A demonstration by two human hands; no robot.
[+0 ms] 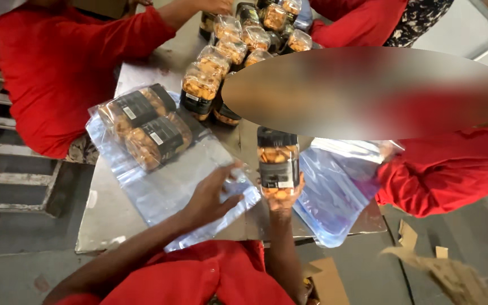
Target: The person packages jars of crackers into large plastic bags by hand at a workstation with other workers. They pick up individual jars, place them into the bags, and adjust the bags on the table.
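One wide blur hides the table's far right. The right hand (282, 199) clasps a snack jar (278, 164) upright above the table edge; the left hand (213, 196), fingers spread, presses the clear plastic bag (159, 186).

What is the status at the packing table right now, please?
Right hand grips an upright snack jar. Left hand flat on the clear plastic bag, two jars inside. A co-worker's bag lies close right.

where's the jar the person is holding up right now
In the head view, the jar stands upright in the right hand, just right of centre, between the left hand and a blue plastic bag.
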